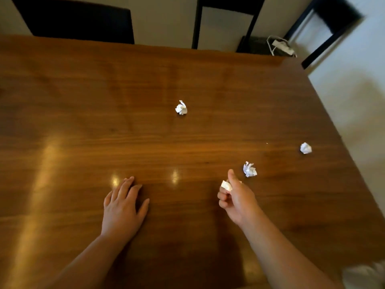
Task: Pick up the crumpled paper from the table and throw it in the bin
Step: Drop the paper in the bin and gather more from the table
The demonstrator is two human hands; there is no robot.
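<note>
My right hand (237,197) hovers over the wooden table (83,101), its fingers curled round a small white crumpled paper (226,185) with the thumb up. Just beyond it lies a second crumpled paper (249,169). A third ball (181,108) lies at the table's middle, and another (305,148) rests near the right edge. My left hand (123,207) lies flat on the table with fingers straight and holds nothing. Something white and crinkled (364,274) shows at the bottom right corner below the table edge; I cannot tell whether it is the bin.
Dark chairs (79,19) stand at the far side of the table. A white power strip with cable (282,46) lies on the floor at the back right. Pale floor (354,101) runs along the table's right edge.
</note>
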